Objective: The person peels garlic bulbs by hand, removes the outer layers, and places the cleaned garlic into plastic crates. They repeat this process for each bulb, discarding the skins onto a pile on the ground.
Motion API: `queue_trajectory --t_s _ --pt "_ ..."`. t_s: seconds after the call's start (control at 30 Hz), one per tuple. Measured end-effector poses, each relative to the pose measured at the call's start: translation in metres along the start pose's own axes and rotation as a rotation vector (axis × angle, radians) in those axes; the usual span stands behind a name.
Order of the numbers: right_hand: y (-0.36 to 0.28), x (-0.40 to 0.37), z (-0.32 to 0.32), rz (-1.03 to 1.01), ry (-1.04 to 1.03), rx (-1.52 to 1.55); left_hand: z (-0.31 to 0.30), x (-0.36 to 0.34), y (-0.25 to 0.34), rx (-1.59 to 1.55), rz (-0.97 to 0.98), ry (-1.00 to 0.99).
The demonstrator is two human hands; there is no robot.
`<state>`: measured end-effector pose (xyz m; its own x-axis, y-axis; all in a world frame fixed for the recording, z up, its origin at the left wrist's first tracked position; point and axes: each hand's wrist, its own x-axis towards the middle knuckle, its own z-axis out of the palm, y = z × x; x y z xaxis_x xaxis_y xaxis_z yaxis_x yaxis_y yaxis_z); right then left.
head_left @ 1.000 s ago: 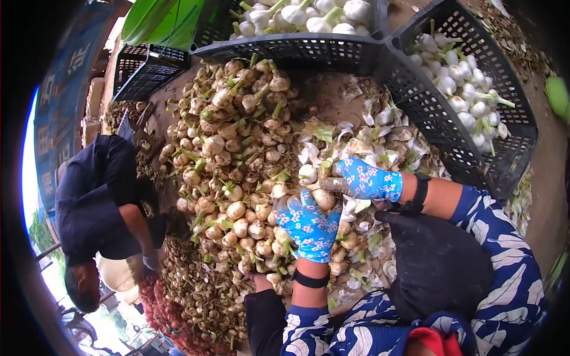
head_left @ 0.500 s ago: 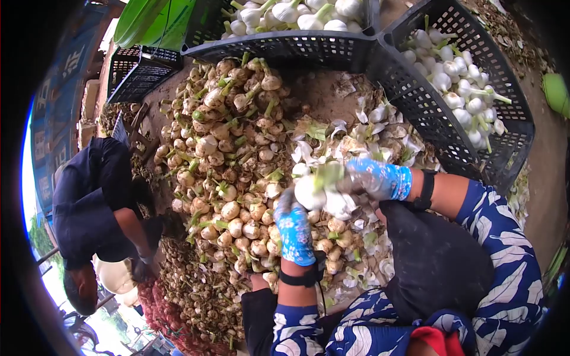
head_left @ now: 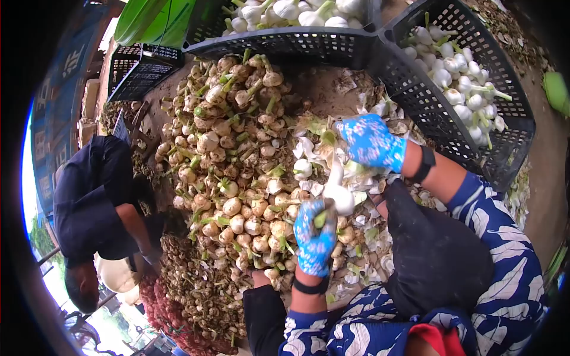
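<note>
A clean white garlic bulb, its pale stem pointing up the view, is held in the fingers of my left hand. Above and to the right, my right hand is apart from the bulb, its fingers curled together. Whether anything sits in those fingers is hidden. Both hands wear blue flowered gloves. Beneath and between them lie loose garlic skins, with another white bulb among them. Left of my hands spreads a large heap of unpeeled, soil-stained garlic.
Black plastic crates hold white garlic: one at the top, another at the right. A person in dark clothes bends over at the left near a red mesh sack. A green tub stands top left.
My right hand has moved up, away from the bulb, and its outer skin is gone from view. My left hand has shifted down and right, still with the garlic bulb.
</note>
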<state>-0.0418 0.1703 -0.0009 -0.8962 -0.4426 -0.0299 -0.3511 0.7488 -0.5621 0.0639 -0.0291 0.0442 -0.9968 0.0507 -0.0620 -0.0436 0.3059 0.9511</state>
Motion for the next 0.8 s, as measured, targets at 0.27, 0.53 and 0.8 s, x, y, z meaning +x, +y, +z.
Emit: queue_trajectory --t_s 0.27,0.53,0.8 --pt "-0.001 -0.070 -0.066 -0.140 -0.845 0.804 -0.055 0.016 -0.010 -1.198 -0.358 0.484" --pt "0.028 -0.091 -0.029 0.291 -0.496 -0.305 -0.035 0.090 0.042 -1.226 -0.125 0.205" --pt "-0.001 -0.074 0.003 0.130 -0.451 0.039 -0.107 0.113 -0.019 0.646 0.248 0.360"
